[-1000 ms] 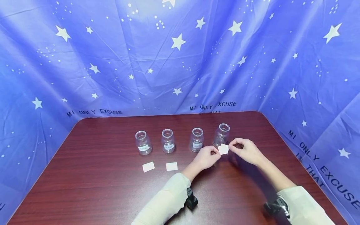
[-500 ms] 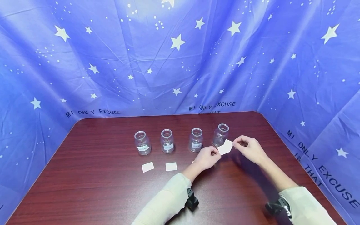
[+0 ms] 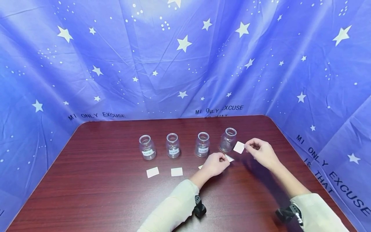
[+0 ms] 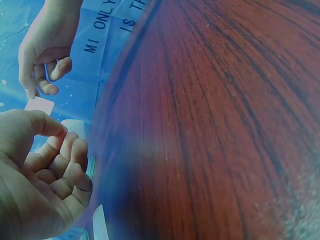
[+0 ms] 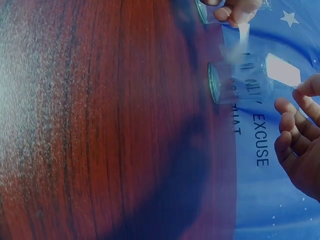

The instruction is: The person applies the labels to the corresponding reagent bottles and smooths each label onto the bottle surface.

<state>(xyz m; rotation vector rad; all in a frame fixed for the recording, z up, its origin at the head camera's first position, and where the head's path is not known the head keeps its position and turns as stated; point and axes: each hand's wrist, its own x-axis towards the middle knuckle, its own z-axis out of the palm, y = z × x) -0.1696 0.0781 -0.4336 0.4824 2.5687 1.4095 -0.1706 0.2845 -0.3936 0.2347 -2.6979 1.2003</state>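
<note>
My left hand [image 3: 215, 163] pinches a small white slip of paper [image 3: 230, 158] between thumb and forefinger, low over the table. My right hand [image 3: 261, 153] pinches a second white piece, a small square label-like one [image 3: 239, 147], by its edge. The two pieces are apart. Just behind them stands a clear glass jar [image 3: 228, 141], open-topped, with no label visible on it. In the right wrist view, the label-like piece [image 5: 283, 71] is beside this jar [image 5: 240, 82]. Which piece is sticker and which is backing, I cannot tell.
Three more glass jars, each with a white printed label, stand in a row: one at left [image 3: 147, 148], another beside it [image 3: 173, 146], a third [image 3: 202, 145] behind my left hand. Two white slips [image 3: 153, 172] [image 3: 176, 171] lie before them. Another paper corner [image 3: 200, 167] shows beside my left wrist.
The two white pieces overlapped or touched earlier and are now separated. My right hand has moved right and slightly up with its piece; my left hand has shifted slightly, its slip now tilted.
</note>
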